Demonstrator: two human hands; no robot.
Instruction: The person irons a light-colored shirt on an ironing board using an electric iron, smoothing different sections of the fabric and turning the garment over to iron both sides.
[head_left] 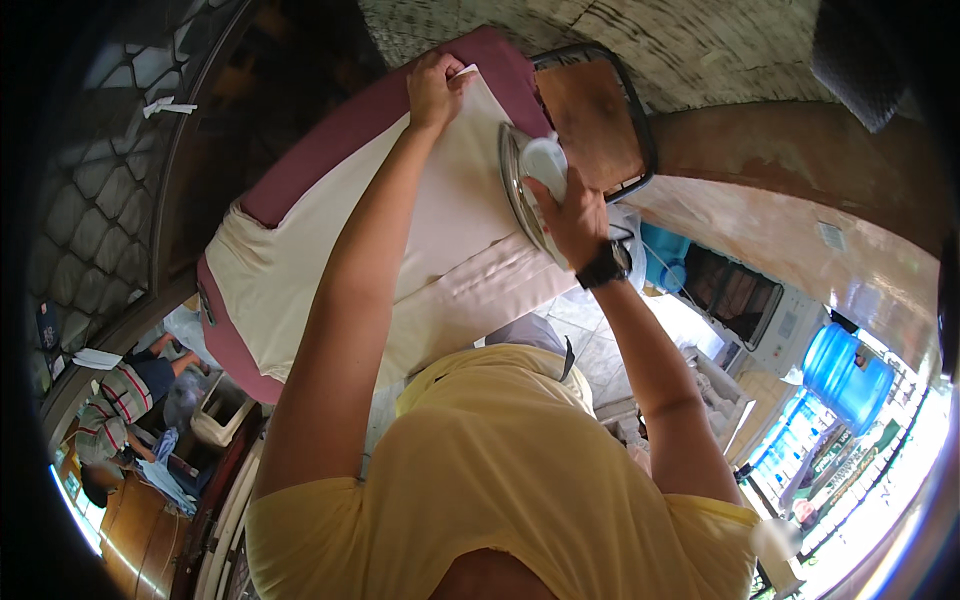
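Note:
A cream garment (pixel 400 240) lies spread over a maroon-covered ironing board (pixel 310 165), with a row of creases running across its near right part. At the board's far end, my left hand (pixel 437 92) pinches the garment's edge between closed fingers. My right hand (pixel 575 222), with a dark watch on its wrist, is closed around the handle of a clothes iron (pixel 543 160). The iron is on the garment's right side, by the board's edge. My right fingers partly hide its handle.
Beyond the board's far right end is a black-framed rest with a brown panel (pixel 595 120). A metal lattice gate (pixel 95 190) stands left. Another person (pixel 120 400) is at the lower left, near a pale stool (pixel 220 415). A blue water jug (pixel 850 375) is at right.

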